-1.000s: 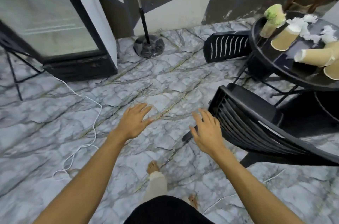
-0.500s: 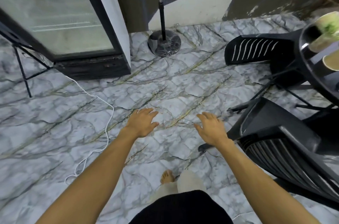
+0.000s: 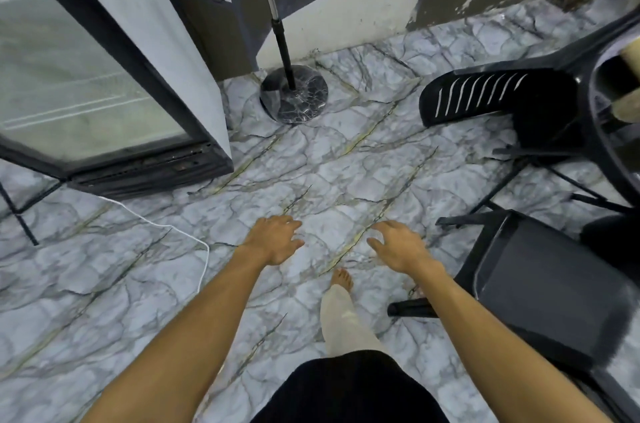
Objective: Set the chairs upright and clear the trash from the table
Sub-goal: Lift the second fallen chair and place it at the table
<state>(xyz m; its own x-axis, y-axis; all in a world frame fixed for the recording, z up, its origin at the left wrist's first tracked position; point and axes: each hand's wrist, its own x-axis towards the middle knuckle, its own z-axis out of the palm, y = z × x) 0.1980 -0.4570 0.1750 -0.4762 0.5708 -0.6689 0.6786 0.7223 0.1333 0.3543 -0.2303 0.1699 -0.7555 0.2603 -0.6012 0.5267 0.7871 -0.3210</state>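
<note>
1. Left hand (image 3: pixel 275 242) and right hand (image 3: pixel 398 246) hover over the floor (image 3: pixel 329 177), fingers loosely spread, holding nothing.
2. Near chair (image 3: pixel 554 291) sits just right of the right arm, seat facing up.
3. Far chair (image 3: pixel 485 99) lies tipped beside the table (image 3: pixel 593 111).
4. A cup (image 3: pixel 633 54) rests on the table, cut off by the frame edge.

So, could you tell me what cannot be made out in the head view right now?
- Table: cut by the right edge; what lies on it is out of frame, bar parts of paper cups.
- Far chair: legs hidden behind the table.
- Near chair: right part blurred and cut by the right edge.
- Stand pole: top cut by the upper edge.
</note>
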